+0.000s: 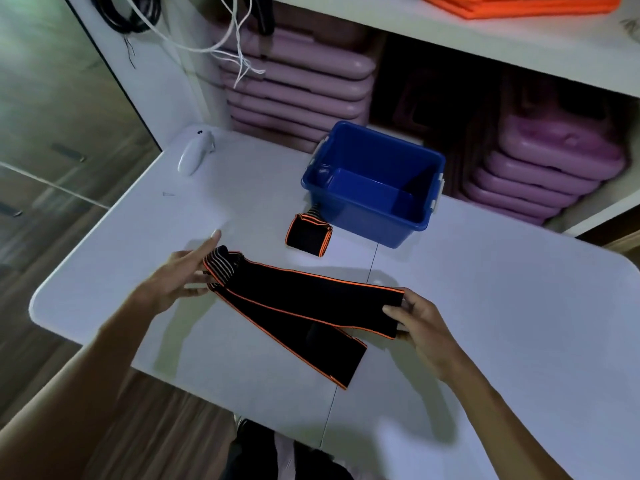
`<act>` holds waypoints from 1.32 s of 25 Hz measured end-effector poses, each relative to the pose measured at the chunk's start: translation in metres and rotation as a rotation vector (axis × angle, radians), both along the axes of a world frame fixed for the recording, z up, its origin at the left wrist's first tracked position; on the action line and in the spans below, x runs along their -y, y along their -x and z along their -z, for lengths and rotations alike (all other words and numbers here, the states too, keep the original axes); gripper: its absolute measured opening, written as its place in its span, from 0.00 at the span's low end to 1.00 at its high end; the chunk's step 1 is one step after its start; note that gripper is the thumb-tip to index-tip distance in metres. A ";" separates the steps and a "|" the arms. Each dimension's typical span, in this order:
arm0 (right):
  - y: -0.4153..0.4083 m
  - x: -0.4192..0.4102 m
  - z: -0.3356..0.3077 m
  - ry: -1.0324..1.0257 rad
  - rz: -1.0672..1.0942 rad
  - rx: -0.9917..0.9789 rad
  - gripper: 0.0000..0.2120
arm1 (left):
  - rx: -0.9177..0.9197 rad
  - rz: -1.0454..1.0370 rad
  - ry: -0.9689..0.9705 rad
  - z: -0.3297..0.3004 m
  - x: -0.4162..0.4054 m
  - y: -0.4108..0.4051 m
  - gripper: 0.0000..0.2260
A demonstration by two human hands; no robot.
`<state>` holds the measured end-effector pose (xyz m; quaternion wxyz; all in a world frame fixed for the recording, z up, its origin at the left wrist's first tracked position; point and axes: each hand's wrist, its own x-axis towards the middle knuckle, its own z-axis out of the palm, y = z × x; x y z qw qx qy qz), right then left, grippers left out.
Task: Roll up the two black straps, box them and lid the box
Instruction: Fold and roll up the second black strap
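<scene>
A black strap with orange edging (304, 303) lies folded in two on the white table (502, 323). My left hand (180, 275) holds its striped left end, index finger stretched out. My right hand (422, 323) pinches the upper layer's right end. The lower layer runs to the front, its end lying free. A second black strap (308, 235), rolled into a bundle, sits on the table just in front of the blue box's left corner. The blue box (367, 216) stands open and looks empty. No lid is in view.
A white handheld device (194, 152) lies at the table's far left corner. Stacks of mauve plastic cases (298, 84) fill the shelf behind the box, more at the right. White cords hang at the top left. Orange cloth lies on the upper shelf.
</scene>
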<state>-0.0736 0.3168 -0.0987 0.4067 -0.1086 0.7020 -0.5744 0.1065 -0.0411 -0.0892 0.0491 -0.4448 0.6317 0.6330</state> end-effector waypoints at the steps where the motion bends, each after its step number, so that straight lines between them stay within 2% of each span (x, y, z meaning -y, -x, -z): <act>1: -0.001 0.000 -0.002 0.019 0.011 -0.060 0.11 | 0.016 0.052 0.052 -0.001 0.001 0.002 0.25; 3: -0.005 -0.001 -0.005 0.031 0.027 -0.225 0.13 | -0.036 0.173 0.186 -0.004 0.007 0.008 0.19; 5: -0.014 -0.002 -0.005 0.025 0.000 -0.482 0.14 | -0.118 0.313 0.332 -0.009 0.017 0.014 0.09; 6: -0.019 -0.003 -0.002 0.022 -0.053 -0.661 0.13 | -0.138 0.414 0.451 -0.012 0.024 0.015 0.08; 8: -0.030 -0.009 0.008 0.012 -0.216 -0.987 0.14 | -0.152 0.685 0.808 -0.011 0.042 0.014 0.10; 10: -0.039 -0.018 0.021 -0.003 -0.331 -1.101 0.16 | -0.067 0.908 1.146 -0.005 0.055 0.009 0.12; 11: -0.045 -0.022 0.027 -0.016 -0.353 -1.106 0.16 | -0.014 0.948 1.252 -0.002 0.057 0.006 0.11; 13: -0.055 -0.027 0.035 -0.043 -0.389 -1.110 0.16 | 0.022 0.952 1.342 0.006 0.055 0.001 0.08; 16: -0.066 -0.028 0.043 -0.049 -0.436 -1.112 0.20 | 0.054 0.912 1.353 0.017 0.043 0.000 0.07; 19: -0.069 -0.025 0.050 -0.078 -0.435 -1.103 0.16 | 0.148 0.848 1.355 0.027 0.039 0.000 0.11; 22: -0.075 -0.019 0.057 -0.117 -0.446 -1.049 0.15 | 0.213 0.699 1.207 0.029 0.039 0.003 0.12; 24: -0.080 -0.015 0.059 -0.124 -0.454 -1.024 0.16 | 0.191 0.583 1.103 0.035 0.038 0.005 0.07; 25: -0.083 -0.013 0.060 -0.129 -0.459 -1.016 0.18 | 0.177 0.520 1.065 0.038 0.037 0.005 0.07; 29: -0.088 -0.003 0.066 -0.278 -0.489 -0.980 0.36 | 0.221 0.310 0.965 0.049 0.032 0.009 0.18; 31: -0.091 0.006 0.069 -0.424 -0.514 -0.966 0.42 | 0.229 0.290 0.940 0.056 0.033 0.010 0.16; 33: -0.093 0.015 0.073 -0.503 -0.505 -1.055 0.42 | 0.201 0.248 0.894 0.058 0.037 0.010 0.13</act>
